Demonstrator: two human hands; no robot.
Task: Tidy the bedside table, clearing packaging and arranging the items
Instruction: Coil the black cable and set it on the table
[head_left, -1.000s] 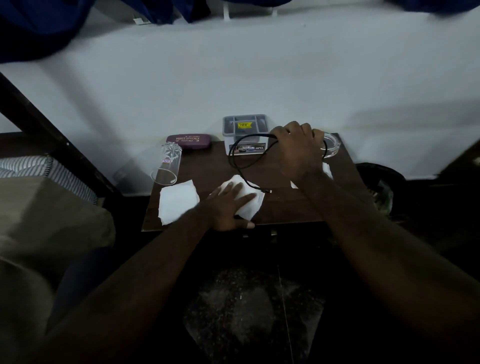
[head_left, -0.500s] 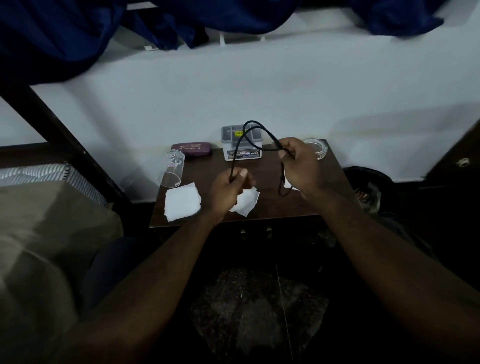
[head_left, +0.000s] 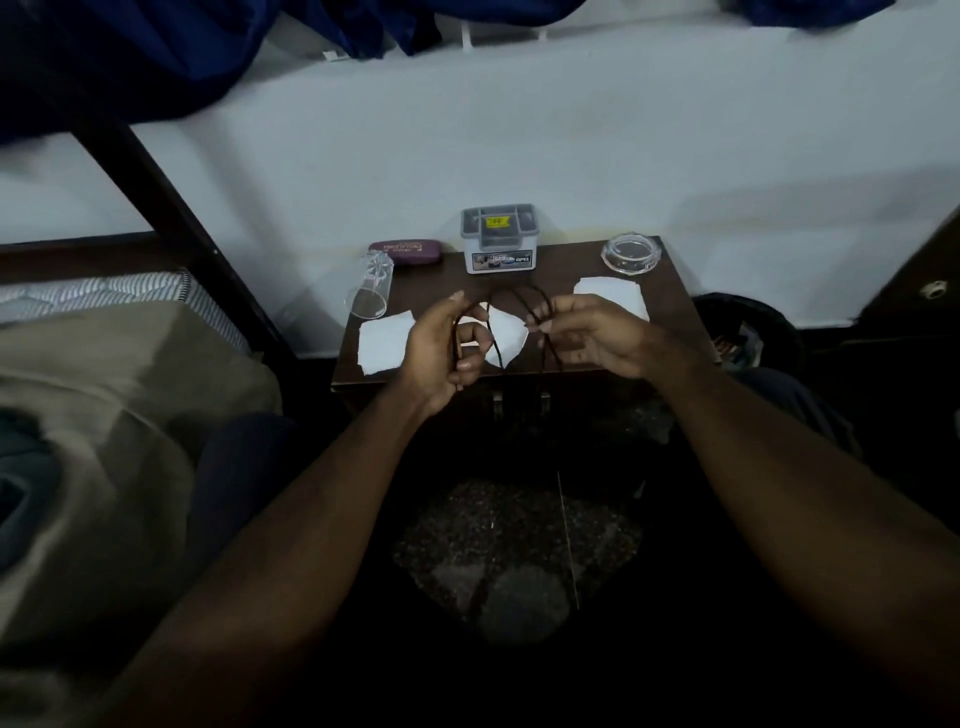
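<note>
Cable (head_left: 501, 332) now looped lower between both hands, previously arched higher.

Black cable (head_left: 511, 296) looped above table (head_left: 670, 291); 3 seemingly torn white papers (head_left: 382, 345) below.

The table (head_left: 670, 270) is dark brown. The papers (head_left: 382, 345) are white. The cable (head_left: 498, 348) is black. The case (head_left: 405, 252) is purple.

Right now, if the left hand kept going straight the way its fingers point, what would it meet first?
Probably the right hand: the left hand points across toward it, the black cable looped between them over the white paper. Depth is hard to judge.
</note>
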